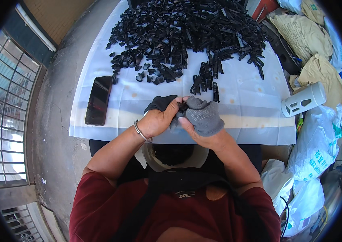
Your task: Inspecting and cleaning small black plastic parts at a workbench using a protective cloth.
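Note:
At the near side of the table, my left hand (pixel 158 117), partly gloved in black with a bare thumb, meets my right hand (pixel 204 116), which wears a dotted grey glove with the thumb bare. Fingers of both are closed around a small black plastic part (pixel 182 108); most of it is hidden between them. Just beyond the right hand lies a loose black strip-shaped part (pixel 216 92), beside a small cluster of similar pieces (pixel 205 74). Farther back, a large heap of black plastic parts (pixel 159 36) covers the table, short curved pieces at left and longer strips at right.
A dark phone (pixel 99 101) lies on the white table cover (pixel 251 121) at left. A pale cylindrical container (pixel 303 99) with cutouts lies tilted at the right edge. Below the table's front edge, a light bucket (pixel 151 156) holds dark contents. Sacks and bags (pixel 314 149) crowd the right side.

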The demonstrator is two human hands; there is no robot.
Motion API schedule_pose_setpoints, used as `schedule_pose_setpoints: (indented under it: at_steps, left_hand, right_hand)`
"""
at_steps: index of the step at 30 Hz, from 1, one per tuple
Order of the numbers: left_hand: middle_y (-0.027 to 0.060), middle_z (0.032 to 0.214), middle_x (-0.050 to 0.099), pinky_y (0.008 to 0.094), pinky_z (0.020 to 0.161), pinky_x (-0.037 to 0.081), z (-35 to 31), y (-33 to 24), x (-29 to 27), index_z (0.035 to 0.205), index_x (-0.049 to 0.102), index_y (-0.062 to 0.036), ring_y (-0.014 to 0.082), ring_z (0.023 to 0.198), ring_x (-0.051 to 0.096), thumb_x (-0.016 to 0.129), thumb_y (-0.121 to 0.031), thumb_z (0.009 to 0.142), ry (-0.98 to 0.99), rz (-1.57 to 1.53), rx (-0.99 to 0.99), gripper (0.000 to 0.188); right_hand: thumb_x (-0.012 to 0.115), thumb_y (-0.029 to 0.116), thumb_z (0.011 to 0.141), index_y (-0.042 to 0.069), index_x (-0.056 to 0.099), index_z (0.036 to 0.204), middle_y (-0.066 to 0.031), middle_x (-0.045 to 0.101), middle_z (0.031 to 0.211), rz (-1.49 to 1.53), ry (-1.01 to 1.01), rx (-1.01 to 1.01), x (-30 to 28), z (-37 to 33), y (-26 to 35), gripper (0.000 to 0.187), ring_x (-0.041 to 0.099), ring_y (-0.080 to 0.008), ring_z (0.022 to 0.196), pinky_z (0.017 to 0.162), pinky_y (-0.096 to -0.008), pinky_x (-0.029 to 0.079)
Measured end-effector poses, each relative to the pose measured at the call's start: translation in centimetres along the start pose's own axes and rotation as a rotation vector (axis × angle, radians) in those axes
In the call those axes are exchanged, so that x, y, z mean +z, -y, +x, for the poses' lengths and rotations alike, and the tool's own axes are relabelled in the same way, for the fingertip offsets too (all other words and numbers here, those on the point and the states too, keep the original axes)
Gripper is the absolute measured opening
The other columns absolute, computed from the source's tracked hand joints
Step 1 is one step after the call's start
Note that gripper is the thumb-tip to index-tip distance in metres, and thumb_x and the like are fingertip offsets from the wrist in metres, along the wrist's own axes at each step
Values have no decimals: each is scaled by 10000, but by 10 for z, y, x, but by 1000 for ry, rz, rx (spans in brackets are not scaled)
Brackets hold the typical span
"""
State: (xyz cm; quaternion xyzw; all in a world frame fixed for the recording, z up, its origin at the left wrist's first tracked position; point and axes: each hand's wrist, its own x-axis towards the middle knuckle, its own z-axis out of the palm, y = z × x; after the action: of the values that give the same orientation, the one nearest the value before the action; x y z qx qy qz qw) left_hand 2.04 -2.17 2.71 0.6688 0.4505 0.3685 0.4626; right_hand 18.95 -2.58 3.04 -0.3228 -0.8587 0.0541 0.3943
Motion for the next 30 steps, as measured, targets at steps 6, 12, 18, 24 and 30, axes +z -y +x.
schedule_pose_setpoints:
  at_steps: [6,12,18,24,30]
  left_hand:
    - [109,603,524,305,558,414,2,-1,-5,797,559,-1,195,547,455,391,-342,924,-37,0,-12,400]
    - [149,620,544,340,556,423,2,0,-2,788,564,-4,269,550,504,385,-291,924,-31,85,68,365]
    - [196,685,566,413,571,429,-4,-5,10,732,548,2,371,660,548,400,-177,901,-80,320,265,287]
    - [199,715,576,406,604,444,-7,-19,-17,775,577,-8,367,677,552,407,-261,901,195,498,174,330]
    - [131,763,608,365,628,476,19,19,-41,850,609,-80,283,691,597,541,-266,800,-437,976,243,204]
  right_hand:
    - [575,237,793,40,615,861,-97,605,808,-160,132,168,-22,-8,-2,212,562,-284,739,644,-375,445]
    - [614,249,770,77,638,845,-96,614,834,-215,252,156,-28,-4,8,189,565,-265,753,664,-354,452]
    - [621,190,721,119,631,852,-78,607,862,-284,338,53,-6,-11,5,149,575,-260,756,654,-375,452]
    - [595,304,784,68,606,927,-115,606,857,-31,323,92,-8,-9,14,276,572,-300,758,677,-381,446]
    - [552,361,816,46,600,947,-148,600,848,-359,228,498,-29,1,-16,345,560,-319,794,740,-405,440]
